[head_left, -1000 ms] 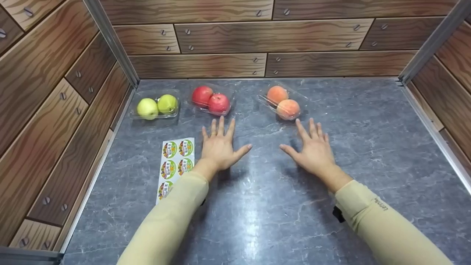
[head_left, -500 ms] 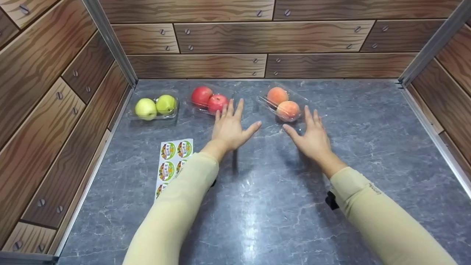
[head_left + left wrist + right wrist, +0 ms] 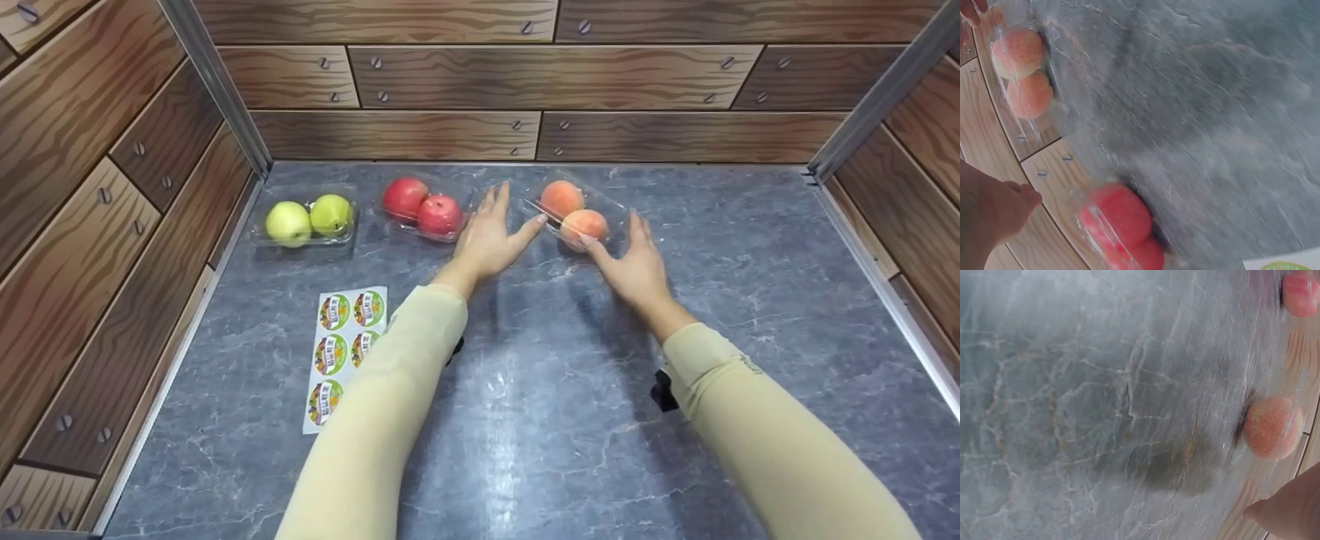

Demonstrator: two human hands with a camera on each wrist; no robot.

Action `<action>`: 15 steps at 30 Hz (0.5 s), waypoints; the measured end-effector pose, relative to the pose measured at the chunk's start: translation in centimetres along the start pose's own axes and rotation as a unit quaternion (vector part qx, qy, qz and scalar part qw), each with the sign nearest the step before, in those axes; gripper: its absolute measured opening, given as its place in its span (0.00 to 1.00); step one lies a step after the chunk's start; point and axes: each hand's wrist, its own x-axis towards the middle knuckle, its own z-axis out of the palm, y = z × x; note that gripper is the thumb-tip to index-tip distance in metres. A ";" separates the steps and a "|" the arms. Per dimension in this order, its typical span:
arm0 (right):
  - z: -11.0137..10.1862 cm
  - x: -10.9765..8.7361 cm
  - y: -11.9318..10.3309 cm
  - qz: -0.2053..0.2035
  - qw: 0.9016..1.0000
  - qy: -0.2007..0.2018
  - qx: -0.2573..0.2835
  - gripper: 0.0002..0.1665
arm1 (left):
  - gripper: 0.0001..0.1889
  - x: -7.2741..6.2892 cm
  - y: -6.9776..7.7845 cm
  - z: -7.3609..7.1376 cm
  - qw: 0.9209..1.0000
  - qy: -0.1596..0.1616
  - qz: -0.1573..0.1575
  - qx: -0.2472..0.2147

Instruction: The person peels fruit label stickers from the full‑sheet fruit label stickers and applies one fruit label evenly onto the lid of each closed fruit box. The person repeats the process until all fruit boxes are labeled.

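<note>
A clear plastic box with two peaches [image 3: 584, 226] stands at the back, right of centre, its long side running at a slant. My right hand [image 3: 634, 268] is at its near right corner, fingers straight and thumb overlapping the front peach in the head view. On the other side, my left hand [image 3: 487, 238] reaches into the gap between this box and a box of two red apples [image 3: 439, 215], fingers stretched out and thumb pointing at the peaches. In the left wrist view the peaches [image 3: 1030, 94] lie beyond the left hand [image 3: 995, 208]. Neither hand holds anything.
At the back left sits another clear box with two green-yellow fruits [image 3: 289, 223]. A sheet of round fruit stickers [image 3: 330, 354] lies left of the left forearm, partly covered by the sleeve. Wood-patterned walls [image 3: 420, 135] close off the grey marbled table [image 3: 525, 420].
Both hands have moved forward to the peach box: the left forward and right past the red apples, the right forward to the box's side. The boxes stay in place.
</note>
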 end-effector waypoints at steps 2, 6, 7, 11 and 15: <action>0.1 0.3 0.0 0.003 1.000 -0.004 0.004 0.66 | 0.52 0.4 0.1 0.4 1.000 -0.002 -0.003 -0.020; 0.3 0.7 0.0 0.012 1.000 -0.010 0.011 0.66 | 0.50 1.3 0.2 1.3 0.998 -0.006 -0.006 -0.062; 0.4 0.8 0.0 0.012 1.000 -0.011 0.012 0.66 | 0.50 1.6 0.2 1.5 0.997 -0.006 -0.008 -0.071; 0.9 1.2 0.1 0.010 1.000 -0.011 0.015 0.67 | 0.47 2.6 0.0 2.2 0.994 0.001 -0.019 -0.104; 1.2 1.4 0.4 0.013 1.000 -0.011 0.020 0.68 | 0.45 3.5 0.0 2.8 0.993 0.006 -0.030 -0.114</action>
